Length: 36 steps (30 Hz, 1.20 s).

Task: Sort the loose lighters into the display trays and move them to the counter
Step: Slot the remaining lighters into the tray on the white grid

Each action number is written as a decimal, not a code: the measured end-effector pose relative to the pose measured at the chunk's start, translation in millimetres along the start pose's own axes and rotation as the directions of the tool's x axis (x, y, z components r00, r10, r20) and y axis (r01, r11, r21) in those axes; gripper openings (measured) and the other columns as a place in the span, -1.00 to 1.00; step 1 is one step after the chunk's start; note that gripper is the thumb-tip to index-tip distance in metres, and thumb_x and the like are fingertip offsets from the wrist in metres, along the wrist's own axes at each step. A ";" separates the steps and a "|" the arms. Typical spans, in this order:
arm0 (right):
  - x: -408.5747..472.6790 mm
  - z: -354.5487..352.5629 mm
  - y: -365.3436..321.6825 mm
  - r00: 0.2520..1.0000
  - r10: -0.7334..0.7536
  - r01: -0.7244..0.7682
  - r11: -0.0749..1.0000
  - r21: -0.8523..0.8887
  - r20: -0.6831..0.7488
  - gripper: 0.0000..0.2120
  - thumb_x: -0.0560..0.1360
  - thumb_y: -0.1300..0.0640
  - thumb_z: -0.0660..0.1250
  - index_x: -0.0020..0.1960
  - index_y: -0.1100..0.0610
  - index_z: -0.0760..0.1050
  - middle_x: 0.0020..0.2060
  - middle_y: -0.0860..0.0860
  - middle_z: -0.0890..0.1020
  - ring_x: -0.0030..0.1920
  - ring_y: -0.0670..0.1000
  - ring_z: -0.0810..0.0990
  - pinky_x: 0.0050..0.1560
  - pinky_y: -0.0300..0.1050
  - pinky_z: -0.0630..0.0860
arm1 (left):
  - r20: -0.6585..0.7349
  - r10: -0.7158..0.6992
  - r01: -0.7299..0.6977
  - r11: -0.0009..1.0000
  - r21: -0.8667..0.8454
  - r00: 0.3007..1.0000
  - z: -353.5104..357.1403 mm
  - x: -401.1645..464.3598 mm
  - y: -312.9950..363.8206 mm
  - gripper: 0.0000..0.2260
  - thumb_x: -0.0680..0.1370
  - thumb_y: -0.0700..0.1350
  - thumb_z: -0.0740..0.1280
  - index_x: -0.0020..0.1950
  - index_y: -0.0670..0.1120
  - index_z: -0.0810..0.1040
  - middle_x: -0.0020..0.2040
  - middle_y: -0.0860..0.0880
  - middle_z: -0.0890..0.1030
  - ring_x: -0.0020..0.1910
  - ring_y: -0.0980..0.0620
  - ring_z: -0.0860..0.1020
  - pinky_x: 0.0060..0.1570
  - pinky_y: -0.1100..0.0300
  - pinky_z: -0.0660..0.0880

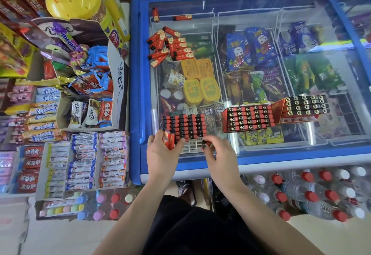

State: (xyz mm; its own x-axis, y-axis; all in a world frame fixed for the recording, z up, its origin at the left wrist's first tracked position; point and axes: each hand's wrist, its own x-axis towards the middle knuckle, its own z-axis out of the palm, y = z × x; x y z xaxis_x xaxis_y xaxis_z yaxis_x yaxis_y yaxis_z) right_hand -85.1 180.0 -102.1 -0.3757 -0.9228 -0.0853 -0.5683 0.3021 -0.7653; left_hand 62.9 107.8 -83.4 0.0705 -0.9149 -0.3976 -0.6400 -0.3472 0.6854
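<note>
Three display trays stand in a row on the glass lid of a blue chest freezer [135, 86], all close to its near edge. Nearest the person, the left tray [184, 127] is mostly filled with red-and-black lighters, and its front rows of empty white slots [190, 146] sit just inside the blue rim. The left hand [163, 155] holds a small bunch of red lighters [169, 139] with curled fingers, touching the tray's near-left corner. The right hand [217, 157] pinches a single lighter [206, 143] between thumb and fingers [203, 146], right at the tray's near-right edge over the empty slots. The middle tray [249, 118] looks full and stands apart from the left tray with a strip of bare glass between them; the right tray [305, 106] is tilted and touches the middle one at its left end. A pile of loose lighters [170, 46] lies well back on the glass near the left rim, with two stray lighters [181, 17] farther back near the far-left corner. Between that pile and the left tray the glass is open, as is most of the lid to the right and rear. Shelves of boxed sweets [80, 160] press against the freezer's left side, and packs of bottled water [313, 194] sit on the floor below its front edge.
</note>
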 end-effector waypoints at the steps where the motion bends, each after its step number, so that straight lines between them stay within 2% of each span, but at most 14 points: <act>1: 1.2 1.0 1.1 0.998 -0.065 0.065 0.998 -0.011 -0.004 -0.75 0.59 0.34 0.34 0.23 0.14 0.59 0.04 -0.05 0.58 -0.09 -0.12 0.55 -0.06 -0.22 0.54 | 0.001 -0.001 0.001 1.000 -0.003 1.000 -0.1 0.0 0.3 -0.72 0.51 0.07 0.52 -0.07 -0.04 0.48 -0.05 0.00 0.48 -0.15 0.11 0.48 -0.26 0.34 0.30; 6: 3.8 9.1 3.8 0.980 -0.196 0.196 0.980 -0.015 0.008 -0.75 0.54 0.42 0.36 0.17 0.22 0.60 0.07 0.03 0.55 -0.03 -0.12 0.54 0.01 -0.22 0.53 | 0.007 -0.005 0.005 1.000 -0.011 1.000 -0.4 0.7 1.4 -0.73 0.51 0.07 0.53 -0.03 -0.02 0.50 -0.05 0.01 0.49 -0.14 0.15 0.49 -0.26 0.39 0.31; 11: 4.2 17.2 6.1 0.988 -0.153 0.153 0.987 0.043 0.008 -0.76 0.55 0.39 0.38 0.16 0.19 0.63 0.05 0.00 0.58 -0.04 -0.10 0.61 0.01 -0.24 0.57 | -0.003 -0.002 0.002 1.000 -0.008 1.000 0.7 1.7 0.3 -0.70 0.50 0.05 0.54 -0.08 -0.06 0.47 -0.08 -0.01 0.49 -0.13 0.13 0.47 -0.26 0.43 0.34; 13: 3.8 17.0 -0.4 1.000 -0.001 0.004 0.987 0.158 -0.021 -0.79 0.57 0.34 0.37 0.15 0.14 0.65 0.03 -0.03 0.61 -0.03 -0.14 0.63 0.04 -0.32 0.54 | -0.007 -0.003 0.003 1.000 0.003 1.000 0.4 1.3 0.9 -0.70 0.50 0.06 0.54 -0.09 -0.06 0.46 -0.08 0.00 0.48 -0.14 0.13 0.47 -0.28 0.38 0.32; 15: 4.6 18.7 -7.3 0.971 0.238 -0.230 0.921 0.315 0.013 -0.84 0.59 0.27 0.38 0.10 0.07 0.65 -0.01 -0.07 0.66 -0.02 -0.16 0.65 0.05 -0.30 0.56 | -0.001 -0.010 0.010 1.000 0.005 1.000 0.5 1.0 0.9 -0.70 0.50 0.06 0.54 -0.09 -0.05 0.46 -0.08 0.00 0.47 -0.13 0.11 0.47 -0.28 0.35 0.29; 17: 7.1 22.9 -12.3 0.887 0.455 -0.443 0.786 0.432 0.083 -0.92 0.56 0.19 0.43 0.04 0.08 0.59 -0.08 -0.06 0.68 -0.06 -0.10 0.68 0.05 -0.15 0.62 | 0.003 -0.016 0.016 1.000 -0.005 1.000 0.3 0.4 1.2 -0.70 0.50 0.06 0.53 -0.09 -0.05 0.46 -0.08 0.00 0.48 -0.13 0.06 0.48 -0.26 0.31 0.32; 19: 11.1 26.1 -15.7 0.787 0.597 -0.587 0.646 0.488 0.155 -0.82 0.53 0.12 0.48 0.03 0.16 0.53 -0.14 0.02 0.67 -0.16 -0.03 0.68 -0.04 -0.02 0.65 | 0.000 -0.025 0.025 1.000 -0.015 1.000 -0.6 -1.1 3.3 -0.72 0.52 0.06 0.52 -0.08 -0.05 0.47 -0.08 0.00 0.47 -0.13 0.07 0.47 -0.25 0.30 0.32; 21: 14.0 26.5 -16.2 0.721 0.657 -0.668 0.576 0.472 0.219 -0.71 0.52 0.04 0.49 0.04 0.22 0.51 -0.17 0.07 0.67 -0.24 -0.05 0.67 -0.18 -0.10 0.64 | -0.004 -0.038 0.037 0.999 -0.039 0.999 -1.1 -2.9 5.5 -0.73 0.54 0.09 0.48 -0.06 -0.04 0.48 -0.08 0.00 0.48 -0.12 0.08 0.47 -0.25 0.30 0.31; 24: 15.4 22.4 -14.7 0.688 0.669 -0.713 0.550 0.435 0.282 -0.66 0.51 -0.04 0.49 0.01 0.21 0.51 -0.25 0.03 0.66 -0.31 -0.06 0.64 -0.25 -0.16 0.61 | -0.006 -0.049 0.048 0.992 -0.120 0.999 -1.5 -5.3 4.5 -0.72 0.57 0.15 0.42 -0.12 -0.02 0.47 -0.16 -0.04 0.55 -0.11 -0.03 0.52 -0.22 0.17 0.39; 27: 14.9 15.0 -18.0 0.684 0.647 -0.723 0.536 0.437 0.338 -0.63 0.55 -0.13 0.43 -0.04 0.18 0.48 -0.31 0.04 0.64 -0.32 -0.01 0.61 -0.21 -0.11 0.60 | 0.029 -0.104 0.108 0.954 -0.279 0.994 -5.4 -9.9 12.2 -0.72 0.61 0.14 0.35 -0.10 -0.06 0.51 -0.23 -0.17 0.63 -0.28 -0.03 0.54 -0.20 -0.08 0.52; 29: 12.0 9.6 -24.8 0.699 0.622 -0.710 0.550 0.440 0.352 -0.65 0.59 -0.13 0.37 -0.08 0.17 0.46 -0.35 0.05 0.61 -0.33 0.02 0.58 -0.20 -0.08 0.55 | 0.070 -0.159 0.174 0.904 -0.391 0.985 -8.9 -13.5 19.3 -0.75 0.64 0.09 0.33 -0.04 -0.09 0.55 -0.28 -0.11 0.62 -0.33 0.05 0.51 -0.24 0.01 0.51; 31: 7.7 4.5 -34.2 0.737 0.566 -0.674 0.573 0.465 0.371 -0.71 0.61 -0.03 0.34 -0.12 0.19 0.45 -0.36 0.07 0.59 -0.30 0.06 0.56 -0.19 -0.05 0.52 | 0.129 -0.221 0.255 0.850 -0.461 0.967 -10.7 -15.2 21.6 -0.75 0.65 0.10 0.34 -0.02 -0.07 0.59 -0.28 -0.04 0.60 -0.31 0.03 0.49 -0.27 0.12 0.43; 33: 3.6 -0.2 -45.1 0.764 0.492 -0.645 0.559 0.521 0.418 -0.79 0.62 0.10 0.33 -0.12 0.21 0.47 -0.32 0.09 0.60 -0.25 0.09 0.59 -0.23 -0.06 0.52 | 0.184 -0.261 0.319 0.796 -0.514 0.948 -11.7 -15.9 21.6 -0.71 0.62 0.14 0.36 0.01 -0.08 0.63 -0.26 -0.01 0.57 -0.26 -0.02 0.45 -0.22 0.09 0.39; 36: -1.4 -6.6 -59.1 0.784 0.367 -0.618 0.545 0.567 0.501 -0.91 0.62 0.19 0.37 0.01 0.22 0.51 -0.23 0.07 0.68 -0.20 0.09 0.70 -0.21 -0.05 0.61 | 0.203 -0.269 0.337 0.779 -0.528 0.941 -12.5 -17.2 21.7 -0.72 0.61 0.13 0.39 0.03 -0.08 0.68 -0.33 0.05 0.56 -0.28 0.04 0.47 -0.19 0.11 0.42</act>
State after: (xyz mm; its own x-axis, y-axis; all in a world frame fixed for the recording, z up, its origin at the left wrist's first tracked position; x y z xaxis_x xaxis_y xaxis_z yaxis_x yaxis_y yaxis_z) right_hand -55.9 165.0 -52.5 -0.1358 -0.7322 -0.6674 0.3379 0.5990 -0.7259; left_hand 57.4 113.4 -54.1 0.0831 -0.7256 -0.6831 -0.0705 -0.6880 0.7223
